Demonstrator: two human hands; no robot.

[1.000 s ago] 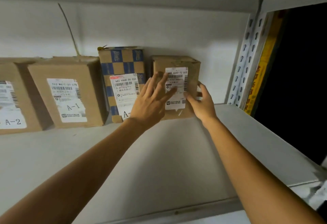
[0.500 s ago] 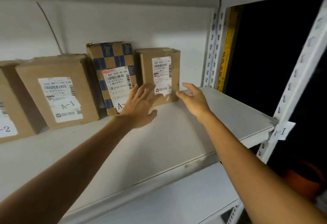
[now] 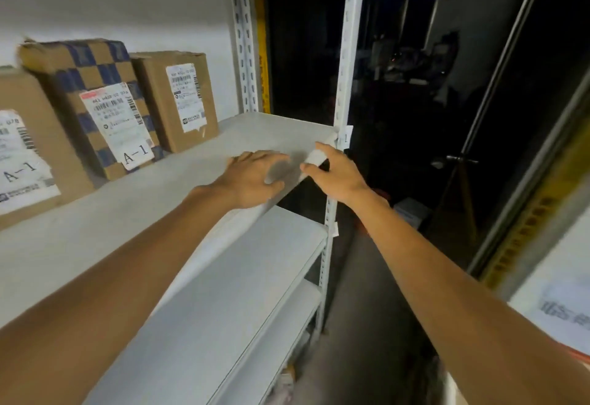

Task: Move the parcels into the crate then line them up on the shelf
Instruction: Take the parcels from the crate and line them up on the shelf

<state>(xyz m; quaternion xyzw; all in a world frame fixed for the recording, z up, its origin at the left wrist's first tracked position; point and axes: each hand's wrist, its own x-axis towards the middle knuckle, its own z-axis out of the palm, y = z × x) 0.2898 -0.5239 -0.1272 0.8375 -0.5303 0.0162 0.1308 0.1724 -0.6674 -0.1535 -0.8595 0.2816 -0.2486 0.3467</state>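
Three cardboard parcels stand in a row against the back wall on the white shelf (image 3: pixel 95 229): a plain brown parcel (image 3: pixel 174 101) on the right, a blue-checked parcel (image 3: pixel 92 101) marked A-1 in the middle, and a larger brown parcel (image 3: pixel 28 155) cut off at the left edge. My left hand (image 3: pixel 255 177) hovers over the shelf's front right part, empty with fingers loosely spread. My right hand (image 3: pixel 335 174) is beside it at the shelf's front corner, also empty and open. Both hands are apart from the parcels. No crate is in view.
A perforated white upright (image 3: pixel 344 69) carries a small paper tag at the shelf's right corner. Lower shelves (image 3: pixel 255 277) lie beneath. To the right is a dark aisle with a yellow-striped post (image 3: pixel 526 222). Something white and orange (image 3: pixel 558 308) shows at the lower right.
Both hands left the plain brown parcel and drew back toward the shelf's front right corner. The view swung right, so the parcels now sit at the left.
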